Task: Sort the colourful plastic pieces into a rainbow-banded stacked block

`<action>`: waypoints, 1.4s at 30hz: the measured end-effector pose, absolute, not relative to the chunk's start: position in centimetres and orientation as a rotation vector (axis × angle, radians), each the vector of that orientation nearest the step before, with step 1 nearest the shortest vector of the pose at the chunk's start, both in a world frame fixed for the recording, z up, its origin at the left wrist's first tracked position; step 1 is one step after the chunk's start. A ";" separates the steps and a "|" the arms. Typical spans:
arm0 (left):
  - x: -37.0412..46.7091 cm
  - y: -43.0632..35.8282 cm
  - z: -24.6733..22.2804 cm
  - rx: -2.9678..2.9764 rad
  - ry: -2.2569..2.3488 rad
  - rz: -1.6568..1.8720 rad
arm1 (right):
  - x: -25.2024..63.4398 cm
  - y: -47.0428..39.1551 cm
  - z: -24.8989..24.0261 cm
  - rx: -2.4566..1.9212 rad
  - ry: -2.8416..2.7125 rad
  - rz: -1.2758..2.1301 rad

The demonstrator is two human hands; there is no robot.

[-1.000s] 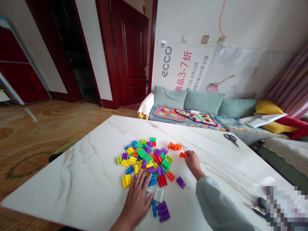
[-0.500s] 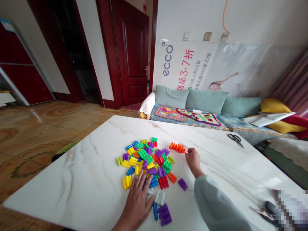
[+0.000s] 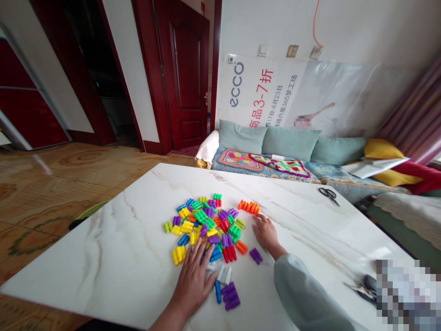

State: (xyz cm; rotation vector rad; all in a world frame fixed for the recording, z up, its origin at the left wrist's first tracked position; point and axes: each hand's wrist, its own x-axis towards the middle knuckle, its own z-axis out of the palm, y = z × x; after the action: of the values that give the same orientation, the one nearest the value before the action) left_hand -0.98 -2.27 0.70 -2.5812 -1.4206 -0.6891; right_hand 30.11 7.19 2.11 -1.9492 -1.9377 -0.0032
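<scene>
Many small coloured plastic pieces lie in a loose pile on the white marbled table (image 3: 131,257). My left hand (image 3: 193,278) rests palm down with spread fingers at the pile's near edge, touching yellow and blue pieces (image 3: 216,253). Beside its thumb are white pieces (image 3: 225,275), a blue piece (image 3: 217,292) and purple pieces (image 3: 230,296). A row of orange pieces (image 3: 248,207) sits apart at the pile's upper right. Just below that row is my right hand (image 3: 266,233), its fingers loosely bent and apart, holding nothing visible. Nearer me lies a purple piece (image 3: 256,255).
Black-handled scissors (image 3: 329,196) lie near the far right edge, and a second pair (image 3: 365,289) lies at the near right beside a pixelated area. Behind the table stands a sofa with green cushions (image 3: 291,141).
My right hand has let go of the orange row's near end, and its fingers have opened and moved slightly below it. My left hand stays on the pile. The camera view has shifted slightly.
</scene>
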 end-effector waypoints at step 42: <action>-0.7 -2.4 1.6 -2.663 -1.492 -0.735 | 28.7 1.2 0.6 -1.891 -2.086 0.044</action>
State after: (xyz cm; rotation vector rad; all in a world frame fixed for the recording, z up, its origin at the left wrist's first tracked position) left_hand -0.65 -2.45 1.59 -2.6632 -1.4921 -0.7349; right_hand 28.74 1.25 0.56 -1.8914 -2.0862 0.0439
